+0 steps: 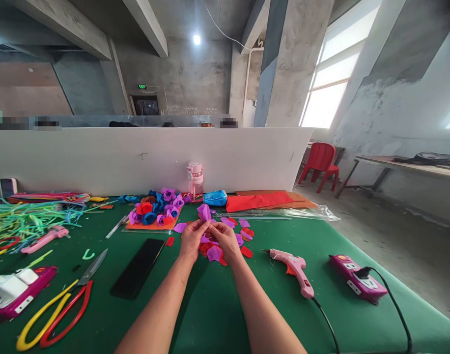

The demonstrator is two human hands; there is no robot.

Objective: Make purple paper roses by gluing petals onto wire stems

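A purple petal (204, 213) stands up between my two hands, which meet over the middle of the table. My left hand (192, 239) pinches it at its lower edge. My right hand (225, 238) is closed at the same spot, its fingertips touching the left ones. Below and around them lie loose purple petals (214, 253) and red petals (246, 251). Behind and to the left, finished-looking purple, red and blue flowers (149, 219) sit in a heap on an orange sheet (169, 225).
A pink glue gun (289, 263) and a purple power strip (357, 278) lie right, cords running forward. Scissors (87, 282), a black phone (137, 268) and green strips (33, 219) lie left. At the back stand a pink bottle (195, 178) and a white partition (151, 152).
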